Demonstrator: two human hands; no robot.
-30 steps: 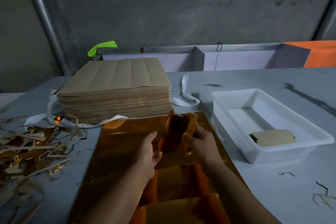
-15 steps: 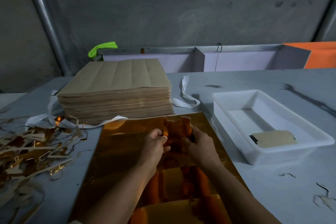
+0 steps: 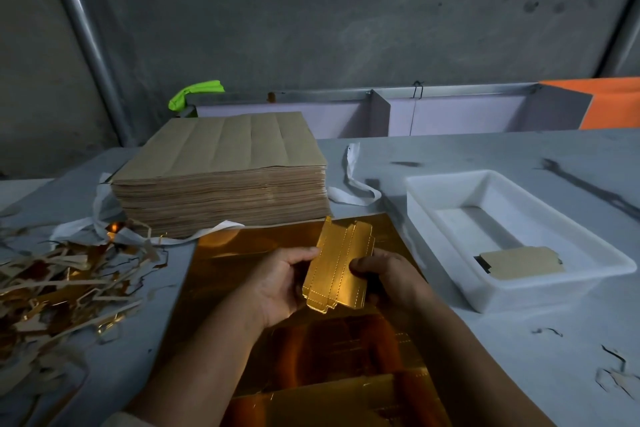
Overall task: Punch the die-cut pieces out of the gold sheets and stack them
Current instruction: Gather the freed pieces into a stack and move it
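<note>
Gold die-cut piece (image 3: 337, 267): held tilted above gold sheet (image 3: 242, 253), bench (image 3: 485, 156) near edge | left grip (image 3: 280, 282): pinching its left edge | right grip (image 3: 388, 276): clasping its right edge | brown sheet stack (image 3: 221, 177): far left | white tray (image 3: 433, 204): right side, one brown piece (image 3: 521, 262) inside | scrap pile (image 3: 59, 274): left edge

Place: small packaging workshop, I'd say | my grey workbench (image 3: 485, 156) | tall stack of brown card sheets (image 3: 221, 177) | heap of gold offcuts (image 3: 62, 274) | white plastic tray (image 3: 433, 204) | bare concrete wall (image 3: 346, 10)
</note>
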